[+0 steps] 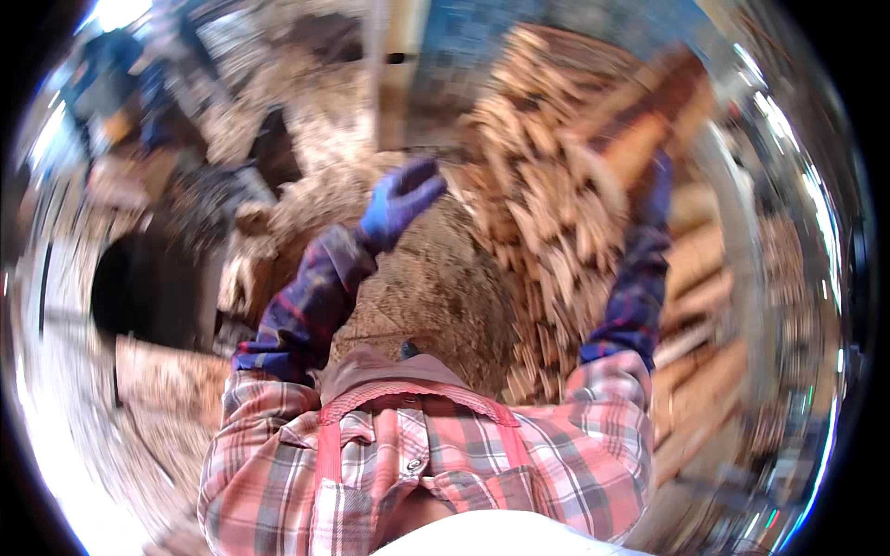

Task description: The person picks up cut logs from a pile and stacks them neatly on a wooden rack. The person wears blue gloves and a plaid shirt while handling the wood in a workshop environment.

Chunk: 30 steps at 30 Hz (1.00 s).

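Observation:
My left hand (399, 206), in a blue-purple glove, is raised over the dirt floor with its thumb apart from its curved fingers. Nothing is in it. At the upper right, my right hand (658, 190), gloved too, grips a thick piece of split wood (640, 130) with a dark reddish-brown face. The wood is tilted above a pile of split wood pieces (547, 213) and partly hides that hand's fingers. Motion blurs both the wood and the right hand.
Larger logs (695, 269) lie beyond my right arm. A wooden post (394, 74) stands at the far middle beside a blue surface (482, 56). A dark round opening (139, 283) is at the left. Another person (120, 83) is at the far left.

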Each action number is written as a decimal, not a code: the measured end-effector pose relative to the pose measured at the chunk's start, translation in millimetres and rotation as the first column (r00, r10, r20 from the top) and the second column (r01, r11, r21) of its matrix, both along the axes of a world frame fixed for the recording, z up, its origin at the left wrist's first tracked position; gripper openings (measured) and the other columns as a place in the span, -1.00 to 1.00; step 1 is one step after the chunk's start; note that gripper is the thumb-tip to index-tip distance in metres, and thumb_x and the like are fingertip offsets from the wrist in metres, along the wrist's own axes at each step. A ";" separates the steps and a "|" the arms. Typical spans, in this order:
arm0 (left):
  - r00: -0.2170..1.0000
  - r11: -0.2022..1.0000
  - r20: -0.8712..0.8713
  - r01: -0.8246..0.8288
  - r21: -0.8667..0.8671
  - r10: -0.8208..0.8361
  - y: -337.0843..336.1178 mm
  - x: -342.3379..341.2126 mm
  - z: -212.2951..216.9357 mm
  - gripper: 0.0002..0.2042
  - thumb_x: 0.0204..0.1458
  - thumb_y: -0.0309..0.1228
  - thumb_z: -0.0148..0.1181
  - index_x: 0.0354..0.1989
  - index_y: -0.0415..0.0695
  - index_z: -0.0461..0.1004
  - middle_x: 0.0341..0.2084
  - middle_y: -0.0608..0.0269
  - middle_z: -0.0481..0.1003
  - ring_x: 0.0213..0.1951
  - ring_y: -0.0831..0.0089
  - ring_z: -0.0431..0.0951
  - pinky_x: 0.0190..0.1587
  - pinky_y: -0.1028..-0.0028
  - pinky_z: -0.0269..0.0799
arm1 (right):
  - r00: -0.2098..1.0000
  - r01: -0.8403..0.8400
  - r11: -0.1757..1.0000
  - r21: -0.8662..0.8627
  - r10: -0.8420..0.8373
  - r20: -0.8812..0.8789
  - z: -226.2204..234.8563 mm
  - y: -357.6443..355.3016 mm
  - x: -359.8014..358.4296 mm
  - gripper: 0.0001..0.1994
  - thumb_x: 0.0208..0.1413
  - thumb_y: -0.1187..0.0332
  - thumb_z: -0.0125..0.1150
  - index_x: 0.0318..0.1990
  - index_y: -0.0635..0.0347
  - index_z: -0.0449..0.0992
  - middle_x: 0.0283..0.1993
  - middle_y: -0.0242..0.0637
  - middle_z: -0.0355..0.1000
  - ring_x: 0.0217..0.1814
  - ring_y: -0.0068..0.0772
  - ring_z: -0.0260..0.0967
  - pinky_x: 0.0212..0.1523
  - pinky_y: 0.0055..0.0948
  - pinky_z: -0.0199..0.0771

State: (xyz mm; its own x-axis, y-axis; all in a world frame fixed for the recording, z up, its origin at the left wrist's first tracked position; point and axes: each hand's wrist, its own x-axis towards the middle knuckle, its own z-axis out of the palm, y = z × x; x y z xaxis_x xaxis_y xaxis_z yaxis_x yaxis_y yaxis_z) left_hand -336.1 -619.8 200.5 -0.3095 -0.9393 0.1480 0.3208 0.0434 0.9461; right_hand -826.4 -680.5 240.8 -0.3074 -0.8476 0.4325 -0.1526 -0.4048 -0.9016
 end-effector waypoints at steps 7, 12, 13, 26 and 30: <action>0.728 0.705 0.428 -0.664 0.250 0.535 144.3 199.7 -129.8 -0.68 0.01 -0.23 0.10 -0.26 -0.30 0.47 -0.45 0.26 0.45 -0.34 0.50 0.38 -0.21 0.43 0.32 | -0.205 -0.958 0.145 -0.246 0.253 0.946 -340.7 75.8 263.7 -0.81 0.18 0.21 -0.06 -0.26 0.03 0.46 -0.42 -0.31 0.43 -0.36 -0.35 0.37 -0.33 -0.34 0.35; 0.275 0.243 0.214 -0.956 0.162 0.937 196.7 307.8 -158.3 -0.64 0.05 -0.27 0.09 -0.08 -0.30 0.41 -0.24 0.25 0.46 -0.16 0.48 0.40 -0.04 0.48 0.30 | 0.619 -0.645 -0.106 0.757 0.508 0.599 -275.5 103.0 477.7 -0.46 0.16 -0.10 -0.13 0.08 0.15 0.24 0.02 -0.11 0.32 -0.02 -0.20 0.33 -0.02 -0.27 0.39; 0.203 0.161 0.155 -0.955 0.250 0.967 198.6 332.1 -181.4 -0.61 0.06 -0.26 0.08 -0.02 -0.29 0.40 -0.23 0.28 0.46 -0.20 0.48 0.41 -0.07 0.48 0.32 | 0.638 -0.682 -0.048 0.729 0.447 0.627 -282.6 84.9 512.9 -0.45 0.16 -0.12 -0.13 0.08 0.14 0.26 0.02 -0.13 0.33 -0.01 -0.19 0.33 -0.02 -0.27 0.39; 0.185 0.261 0.362 -0.949 -0.175 0.914 84.0 349.1 -226.0 -0.70 0.13 -0.30 -0.13 -0.13 -0.25 0.41 -0.26 0.18 0.46 -0.20 0.39 0.42 -0.09 0.43 0.29 | 0.165 -0.983 -0.004 0.181 0.390 0.906 -290.4 2.3 661.3 -0.42 0.20 -0.14 -0.28 0.26 -0.02 0.11 0.29 -0.36 0.10 0.30 -0.25 0.04 0.30 -0.24 0.01; 0.395 0.406 0.286 -0.914 0.024 0.873 96.2 337.7 -226.2 -0.67 0.14 -0.35 -0.17 -0.03 -0.28 0.37 -0.12 0.02 0.42 -0.01 0.25 0.38 0.09 0.46 0.18 | 0.228 -0.973 0.068 0.222 0.457 0.860 -310.7 7.1 644.4 -0.45 0.20 -0.08 -0.26 0.28 -0.08 0.03 0.27 -0.31 0.11 0.29 -0.15 0.03 0.31 -0.12 -0.01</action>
